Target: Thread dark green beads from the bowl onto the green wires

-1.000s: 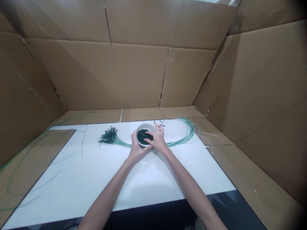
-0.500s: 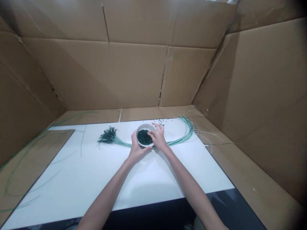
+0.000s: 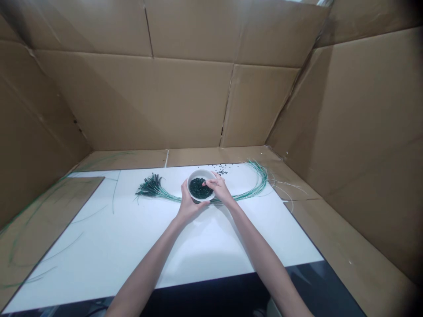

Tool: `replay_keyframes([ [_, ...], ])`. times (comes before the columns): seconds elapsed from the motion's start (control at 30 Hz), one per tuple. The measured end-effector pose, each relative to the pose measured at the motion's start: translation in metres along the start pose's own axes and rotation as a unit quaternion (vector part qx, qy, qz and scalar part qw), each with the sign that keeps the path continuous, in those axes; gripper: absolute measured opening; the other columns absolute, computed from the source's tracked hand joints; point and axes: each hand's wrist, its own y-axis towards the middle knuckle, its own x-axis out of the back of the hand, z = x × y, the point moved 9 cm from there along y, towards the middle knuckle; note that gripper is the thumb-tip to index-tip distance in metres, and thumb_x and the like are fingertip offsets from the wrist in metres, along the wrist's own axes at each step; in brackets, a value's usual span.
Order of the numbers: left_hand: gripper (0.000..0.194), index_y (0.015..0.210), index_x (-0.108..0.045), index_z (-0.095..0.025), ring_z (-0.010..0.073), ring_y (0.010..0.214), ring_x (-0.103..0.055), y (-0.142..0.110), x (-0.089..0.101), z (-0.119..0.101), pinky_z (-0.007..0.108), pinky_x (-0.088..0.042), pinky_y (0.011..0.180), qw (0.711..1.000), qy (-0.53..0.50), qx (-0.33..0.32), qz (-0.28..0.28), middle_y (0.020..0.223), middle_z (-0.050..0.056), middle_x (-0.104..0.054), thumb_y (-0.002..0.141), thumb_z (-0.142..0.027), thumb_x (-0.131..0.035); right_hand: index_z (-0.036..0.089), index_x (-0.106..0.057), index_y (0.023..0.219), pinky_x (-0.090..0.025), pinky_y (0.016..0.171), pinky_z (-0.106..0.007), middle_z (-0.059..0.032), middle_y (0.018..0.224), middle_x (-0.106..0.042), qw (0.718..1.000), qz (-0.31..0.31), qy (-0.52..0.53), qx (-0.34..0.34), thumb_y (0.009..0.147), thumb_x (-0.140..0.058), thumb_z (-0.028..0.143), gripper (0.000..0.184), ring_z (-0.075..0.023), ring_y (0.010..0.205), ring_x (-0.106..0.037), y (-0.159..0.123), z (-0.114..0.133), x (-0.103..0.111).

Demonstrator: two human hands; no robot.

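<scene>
A small white bowl (image 3: 194, 175) filled with tiny dark green beads (image 3: 199, 188) sits on the white table top (image 3: 139, 246). My left hand (image 3: 187, 207) cups the bowl's near left side, thumb along the front rim. My right hand (image 3: 218, 188) rests at the bowl's right rim, fingertips pinched together over the beads; whether a bead is between them is too small to see. A bundle of thin green wires (image 3: 244, 191) curves behind the bowl, its dark tipped ends (image 3: 150, 186) fanned out at the left.
Loose dark beads (image 3: 222, 169) lie scattered behind the bowl. Stray green wires (image 3: 49, 253) trail over the brown board (image 3: 42, 220) at the left. Cardboard walls (image 3: 185, 101) close in the back and both sides. A dark table edge (image 3: 330, 286) runs along the front.
My right hand's spread fingers have drawn together into a pinch at the bowl's right rim. The left hand and the bowl stay in place.
</scene>
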Motion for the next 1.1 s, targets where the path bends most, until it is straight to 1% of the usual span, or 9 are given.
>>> replay_keyframes([
  [0.13,0.1,0.131,-0.017,-0.022,0.0293,0.123,-0.034,0.0,0.0,-0.002,0.043,-0.03,0.103,1.0,-0.007,-0.002,0.002,0.131,0.014,-0.028,0.053,-0.032,-0.079,0.016,-0.068,0.069,-0.018,0.104,-0.036,-0.0084,0.121,-0.049,1.0,-0.002,0.026,0.001,0.065,-0.065,0.049,0.033,-0.027,0.12,-0.033,0.003,-0.004,0.0],
  [0.33,0.099,0.131,-0.017,-0.023,0.0291,0.123,-0.033,0.0,0.0,-0.005,0.042,-0.031,0.102,1.0,0.002,0.001,0.003,0.132,0.013,-0.027,0.054,-0.034,-0.079,0.016,-0.067,0.067,-0.015,0.104,-0.04,-0.0105,0.117,-0.051,1.0,0.003,0.018,0.002,0.066,-0.064,0.051,0.036,-0.0285,0.121,-0.032,0.005,-0.005,0.0],
  [0.47,0.099,0.13,-0.016,-0.023,0.0288,0.123,-0.034,0.0,0.0,-0.005,0.041,-0.031,0.102,1.0,-0.001,0.006,0.005,0.132,0.013,-0.026,0.054,-0.034,-0.078,0.016,-0.068,0.07,-0.016,0.104,-0.037,-0.0101,0.122,-0.046,1.0,0.006,0.011,0.008,0.068,-0.06,0.055,0.04,-0.0268,0.122,-0.032,0.006,-0.006,0.0],
  [0.63,0.098,0.13,-0.018,-0.022,0.0293,0.122,-0.035,0.0,0.001,-0.004,0.042,-0.031,0.101,1.0,-0.003,0.001,0.002,0.131,0.014,-0.028,0.054,-0.033,-0.079,0.016,-0.069,0.076,-0.02,0.103,-0.034,-0.01,0.127,-0.041,0.999,0.03,0.013,0.017,0.066,-0.056,0.063,0.05,-0.0244,0.121,-0.034,0.007,-0.006,-0.004],
  [0.8,0.1,0.13,-0.019,-0.022,0.0297,0.123,-0.033,0.0,0.002,-0.004,0.043,-0.03,0.102,1.0,-0.006,-0.006,0.0,0.131,0.014,-0.028,0.052,-0.033,-0.079,0.017,-0.07,0.076,-0.021,0.103,-0.033,-0.0098,0.124,-0.042,0.999,0.036,0.028,0.018,0.064,-0.058,0.063,0.05,-0.0248,0.119,-0.035,0.005,-0.002,-0.004],
  [1.1,0.1,0.131,-0.016,-0.024,0.0289,0.124,-0.032,0.0,0.0,-0.002,0.042,-0.031,0.102,1.0,-0.015,0.003,0.004,0.133,0.013,-0.026,0.054,-0.033,-0.079,0.018,-0.07,0.076,-0.019,0.104,-0.035,-0.0092,0.124,-0.045,0.997,0.051,0.066,0.001,0.061,-0.064,0.059,0.045,-0.0244,0.124,-0.028,-0.003,0.015,-0.003],
])
